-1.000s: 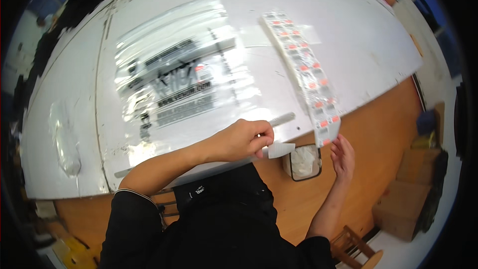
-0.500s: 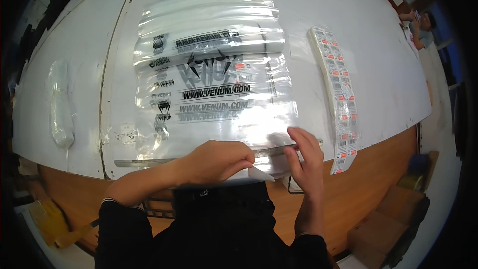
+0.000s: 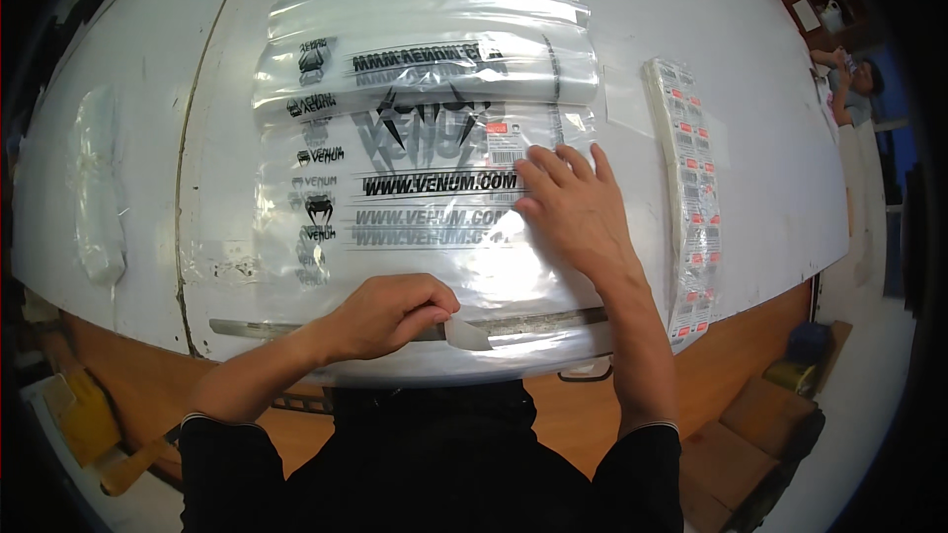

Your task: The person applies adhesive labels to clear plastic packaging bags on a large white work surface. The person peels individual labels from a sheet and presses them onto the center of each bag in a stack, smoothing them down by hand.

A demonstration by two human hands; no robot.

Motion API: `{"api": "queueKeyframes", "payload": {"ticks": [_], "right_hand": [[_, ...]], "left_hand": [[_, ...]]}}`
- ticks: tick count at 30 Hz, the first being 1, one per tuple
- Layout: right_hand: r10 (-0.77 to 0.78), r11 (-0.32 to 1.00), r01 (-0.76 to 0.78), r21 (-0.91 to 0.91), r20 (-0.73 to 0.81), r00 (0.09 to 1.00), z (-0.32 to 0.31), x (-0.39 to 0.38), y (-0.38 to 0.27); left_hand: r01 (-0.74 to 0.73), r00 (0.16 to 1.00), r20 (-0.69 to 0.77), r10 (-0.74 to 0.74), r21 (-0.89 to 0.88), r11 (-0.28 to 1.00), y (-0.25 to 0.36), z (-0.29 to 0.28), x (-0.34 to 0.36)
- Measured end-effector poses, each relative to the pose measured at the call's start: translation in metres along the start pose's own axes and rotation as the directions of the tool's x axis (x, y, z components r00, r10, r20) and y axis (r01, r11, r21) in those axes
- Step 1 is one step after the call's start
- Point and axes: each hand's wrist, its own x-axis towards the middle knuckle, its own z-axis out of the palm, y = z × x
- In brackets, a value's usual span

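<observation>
In front of me lies a stack of clear plastic bags [image 3: 415, 262] with black and grey print. My right hand [image 3: 578, 207] rests on the top bag, palm down with fingers spread. A white and red barcode label [image 3: 502, 145] is just beyond its fingertips. Near the front edge, my left hand [image 3: 390, 314] is closed in a pinch on a small white strip [image 3: 466, 337] with a pale, paper-like look. Beneath that hand a long, narrow metal bar [image 3: 548, 321] crosses the near part of the bags.
Right of the bags lies a long stack of barcode label sheets [image 3: 681, 183] under clear wrap. A folded clear plastic bundle [image 3: 101, 188] is at the far left of the white table [image 3: 222, 158]. Cardboard boxes [image 3: 736, 449] stand on the floor at right. Another person [image 3: 857, 89] is at the far right.
My right hand has moved away from my left hand, forward onto the bag by the label, and its fingers have spread. My left hand keeps the white strip. The whole view has shifted slightly.
</observation>
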Motion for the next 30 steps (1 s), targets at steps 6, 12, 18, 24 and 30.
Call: {"api": "queueKeyframes", "payload": {"ticks": [6, 12, 18, 24, 30], "right_hand": [[0.111, 0.992, -0.111, -0.063, -0.008, 0.994, 0.0, -0.007, 0.005], [-0.064, 0.997, 0.07, 0.033, -0.153, 0.986, 0.011, 0.001, -0.001], [0.026, 1.0, -0.025, 0.011, -0.098, 0.995, 0.009, -0.004, 0.006], [-0.081, 0.991, 0.093, 0.098, -0.125, 0.989, 0.012, 0.002, -0.003], [-0.069, 0.995, 0.07, 0.075, -0.018, 0.997, 0.005, 0.008, -0.007]], "left_hand": [[0.005, 1.0, 0.004, -0.004, -0.1, 0.995, 0.012, -0.005, 0.009], [-0.054, 0.998, 0.038, 0.056, -0.049, 0.997, 0.012, -0.006, 0.017], [-0.038, 0.998, 0.045, 0.038, -0.013, 0.999, 0.008, -0.004, 0.014], [-0.023, 0.997, 0.074, 0.026, -0.04, 0.999, 0.015, -0.014, 0.016], [-0.054, 0.994, 0.088, 0.063, -0.102, 0.993, 0.017, -0.014, 0.016]]}}
